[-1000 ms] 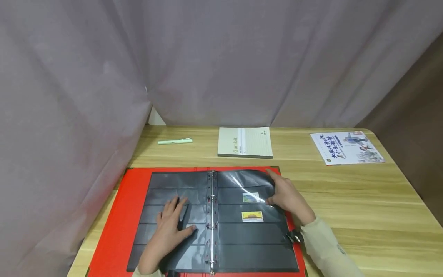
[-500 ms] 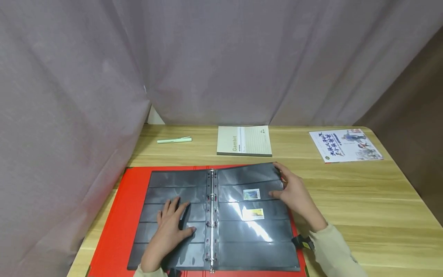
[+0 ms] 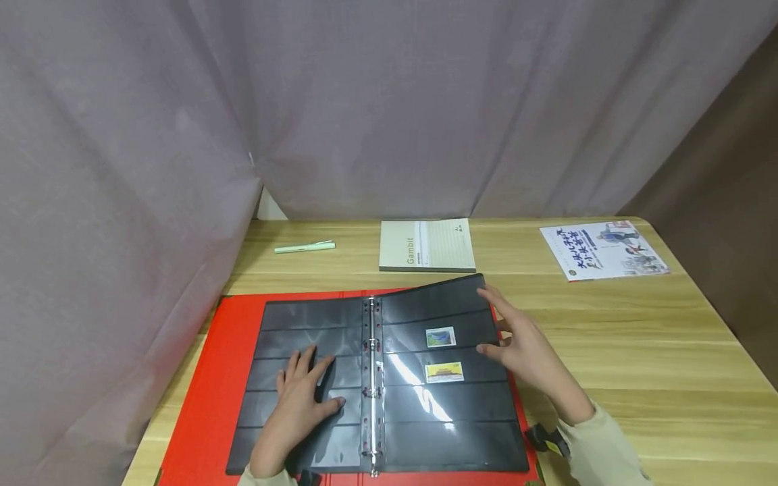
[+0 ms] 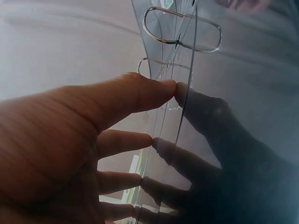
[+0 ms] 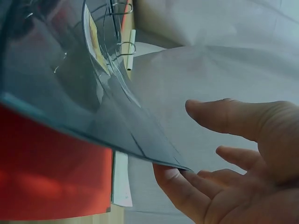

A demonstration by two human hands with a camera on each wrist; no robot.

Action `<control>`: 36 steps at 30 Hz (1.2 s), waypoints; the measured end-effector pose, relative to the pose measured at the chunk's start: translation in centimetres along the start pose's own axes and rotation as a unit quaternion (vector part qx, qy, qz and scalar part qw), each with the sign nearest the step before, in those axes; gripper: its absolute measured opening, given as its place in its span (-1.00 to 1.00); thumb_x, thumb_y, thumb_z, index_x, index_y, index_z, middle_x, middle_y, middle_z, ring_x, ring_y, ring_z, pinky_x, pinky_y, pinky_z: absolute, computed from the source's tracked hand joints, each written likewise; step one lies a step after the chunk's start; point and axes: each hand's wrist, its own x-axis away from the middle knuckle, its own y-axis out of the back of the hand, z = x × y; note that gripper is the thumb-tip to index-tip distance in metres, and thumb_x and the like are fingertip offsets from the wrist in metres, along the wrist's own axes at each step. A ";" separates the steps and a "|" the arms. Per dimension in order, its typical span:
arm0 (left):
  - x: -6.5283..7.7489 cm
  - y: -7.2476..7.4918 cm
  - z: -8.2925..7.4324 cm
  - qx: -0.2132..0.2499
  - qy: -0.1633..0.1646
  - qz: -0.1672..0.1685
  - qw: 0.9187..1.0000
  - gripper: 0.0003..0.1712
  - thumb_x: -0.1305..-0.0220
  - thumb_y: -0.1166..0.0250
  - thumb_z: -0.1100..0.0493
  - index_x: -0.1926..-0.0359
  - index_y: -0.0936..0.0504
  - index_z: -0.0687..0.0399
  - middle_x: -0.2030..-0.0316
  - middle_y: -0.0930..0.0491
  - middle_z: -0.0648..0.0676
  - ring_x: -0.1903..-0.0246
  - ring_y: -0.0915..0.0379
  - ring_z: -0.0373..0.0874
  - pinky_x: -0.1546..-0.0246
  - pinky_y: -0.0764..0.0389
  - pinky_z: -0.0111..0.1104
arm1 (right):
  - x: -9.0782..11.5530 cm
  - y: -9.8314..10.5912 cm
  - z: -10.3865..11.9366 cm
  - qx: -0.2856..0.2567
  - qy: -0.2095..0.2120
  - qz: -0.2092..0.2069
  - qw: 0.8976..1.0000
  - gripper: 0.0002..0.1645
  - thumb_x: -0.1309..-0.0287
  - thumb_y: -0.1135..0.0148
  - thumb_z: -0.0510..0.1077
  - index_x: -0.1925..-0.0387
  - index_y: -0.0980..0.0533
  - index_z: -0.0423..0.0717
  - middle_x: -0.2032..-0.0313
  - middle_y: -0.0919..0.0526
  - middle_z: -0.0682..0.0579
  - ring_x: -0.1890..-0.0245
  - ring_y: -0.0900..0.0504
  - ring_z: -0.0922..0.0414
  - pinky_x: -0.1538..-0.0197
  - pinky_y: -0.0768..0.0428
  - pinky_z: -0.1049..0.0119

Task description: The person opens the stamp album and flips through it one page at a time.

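Note:
A red ring binder (image 3: 203, 398) lies spread on the table, with black pocket pages on its metal rings (image 3: 373, 378). My left hand (image 3: 292, 412) rests on the left page (image 3: 273, 378), fingers spread, fingertips on the clear plastic. The right page (image 3: 452, 432) carries a blue-green stamp (image 3: 440, 337) above a yellow stamp (image 3: 444, 372), and its far outer corner is raised. Beside that outer edge is my right hand (image 3: 535, 354). In the right wrist view a fingertip (image 5: 169, 177) supports the page corner from beneath, while the thumb (image 5: 224, 114) stands apart from it.
A pale green pen (image 3: 304, 247) lies behind the binder on the left. Past the binder's far edge is a Gambit notebook (image 3: 427, 245). At the back right lies a white illustrated booklet (image 3: 604, 250). A grey curtain (image 3: 377, 115) hangs along the table's back and left.
My right hand has shifted to the right, its thumb now off the page. The right page's far outer corner has risen. My left hand has stayed in place.

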 end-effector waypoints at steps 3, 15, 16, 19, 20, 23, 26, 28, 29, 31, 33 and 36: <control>0.0 -0.1 0.0 0.003 0.000 -0.002 1.000 -0.14 0.03 -0.63 0.06 -0.32 -0.54 0.15 -0.44 -0.18 0.41 -0.43 0.10 0.50 -0.21 0.09 0.53 | 0.8 0.1 0.4 -0.007 0.013 0.006 1.000 0.13 0.08 -0.47 -0.52 -0.52 -0.20 -0.12 -0.54 -0.07 -0.23 0.27 -0.57 -0.01 0.26 -0.66 0.26; 0.0 -0.3 -0.2 0.013 0.007 -0.001 1.000 -0.16 0.00 -0.61 0.09 -0.32 -0.54 0.17 -0.45 -0.16 0.41 -0.44 0.14 0.50 -0.23 0.14 0.51 | 3.5 0.7 2.8 -0.037 -0.022 0.032 0.999 0.14 -0.09 -0.38 -0.47 -0.56 0.07 -0.31 -0.41 -0.23 -0.45 0.08 -0.68 -0.18 0.11 -0.69 0.03; 0.0 -0.3 -0.2 0.012 0.005 -0.003 1.000 -0.17 0.01 -0.61 0.10 -0.32 -0.54 0.18 -0.45 -0.17 0.42 -0.44 0.14 0.51 -0.22 0.13 0.52 | 3.7 0.7 3.0 -0.043 -0.022 0.039 0.998 0.11 -0.12 -0.37 -0.45 -0.55 0.07 -0.36 -0.39 -0.25 -0.47 0.06 -0.68 -0.22 0.10 -0.68 -0.01; 0.1 -0.3 -0.1 0.011 0.001 -0.001 1.000 -0.17 -0.01 -0.61 0.10 -0.32 -0.53 0.18 -0.45 -0.16 0.42 -0.44 0.15 0.51 -0.22 0.14 0.53 | 4.2 1.0 3.8 -0.065 -0.032 0.061 0.996 0.02 -0.20 -0.33 -0.40 -0.53 0.04 -0.40 -0.37 -0.26 -0.49 -0.12 -0.57 -0.35 0.04 -0.66 -0.06; 0.2 -0.3 -0.2 0.013 0.001 -0.001 1.000 -0.18 -0.02 -0.59 0.10 -0.32 -0.53 0.17 -0.45 -0.15 0.43 -0.45 0.15 0.51 -0.22 0.14 0.53 | 4.4 1.1 4.0 -0.072 -0.035 0.068 0.995 0.00 -0.22 -0.32 -0.38 -0.53 0.04 -0.40 -0.37 -0.26 -0.50 -0.15 -0.55 -0.36 0.02 -0.65 -0.06; 0.3 -0.1 -0.4 0.019 0.007 0.007 1.000 -0.22 -0.11 -0.53 0.09 -0.35 -0.51 0.15 -0.46 -0.13 0.43 -0.46 0.17 0.50 -0.22 0.17 0.53 | 4.8 1.2 4.7 -0.093 -0.039 0.082 0.991 -0.02 -0.25 -0.29 -0.37 -0.53 0.03 -0.39 -0.40 -0.21 -0.50 -0.24 -0.45 -0.40 -0.01 -0.64 -0.03; 0.5 0.3 -0.9 0.021 0.013 0.009 1.000 -0.25 -0.19 -0.48 0.05 -0.37 -0.48 0.14 -0.46 -0.13 0.44 -0.45 0.14 0.50 -0.22 0.15 0.53 | 5.0 1.2 5.1 -0.118 -0.034 0.085 0.989 -0.04 -0.26 -0.25 -0.42 -0.53 0.04 -0.41 -0.42 -0.16 -0.49 -0.25 -0.42 -0.41 0.01 -0.66 0.10; 0.5 0.6 -1.5 0.021 0.013 0.005 1.000 -0.24 -0.21 -0.46 0.05 -0.39 -0.45 0.15 -0.46 -0.13 0.44 -0.44 0.10 0.49 -0.21 0.12 0.54 | 5.1 1.2 5.4 -0.141 -0.033 0.083 0.986 -0.05 -0.25 -0.22 -0.46 -0.54 0.04 -0.40 -0.44 -0.13 -0.48 -0.25 -0.43 -0.41 0.04 -0.67 0.20; 0.6 0.8 -1.8 0.021 0.010 0.001 1.000 -0.23 -0.22 -0.45 0.05 -0.40 -0.43 0.17 -0.46 -0.13 0.44 -0.44 0.08 0.49 -0.21 0.10 0.54 | 5.1 1.2 5.5 -0.152 -0.032 0.081 0.985 -0.06 -0.24 -0.21 -0.47 -0.54 0.03 -0.40 -0.45 -0.12 -0.47 -0.25 -0.43 -0.41 0.06 -0.66 0.25; 0.6 1.2 -2.5 0.029 0.000 -0.011 1.000 -0.21 -0.23 -0.44 0.07 -0.42 -0.39 0.20 -0.46 -0.13 0.44 -0.43 0.04 0.47 -0.21 0.07 0.53 | 5.1 1.3 5.8 -0.173 -0.031 0.076 0.981 -0.07 -0.24 -0.18 -0.50 -0.54 0.02 -0.39 -0.46 -0.11 -0.46 -0.24 -0.45 -0.40 0.11 -0.65 0.30; 0.7 1.6 -3.1 0.039 -0.013 -0.024 0.999 -0.18 -0.24 -0.44 0.08 -0.44 -0.34 0.23 -0.47 -0.11 0.43 -0.43 0.03 0.46 -0.23 0.05 0.51 | 5.1 1.3 6.2 -0.188 -0.034 0.074 0.979 -0.08 -0.24 -0.17 -0.50 -0.54 0.00 -0.37 -0.46 -0.12 -0.45 -0.22 -0.48 -0.37 0.14 -0.63 0.31; 0.8 2.3 -4.1 0.060 -0.028 -0.033 0.997 -0.13 -0.27 -0.43 0.08 -0.49 -0.26 0.23 -0.50 -0.04 0.41 -0.44 0.05 0.43 -0.26 0.01 0.46 | 4.9 1.3 6.8 -0.204 -0.041 0.071 0.976 -0.11 -0.25 -0.16 -0.50 -0.54 -0.02 -0.35 -0.42 -0.20 -0.46 -0.19 -0.55 -0.29 0.09 -0.63 0.34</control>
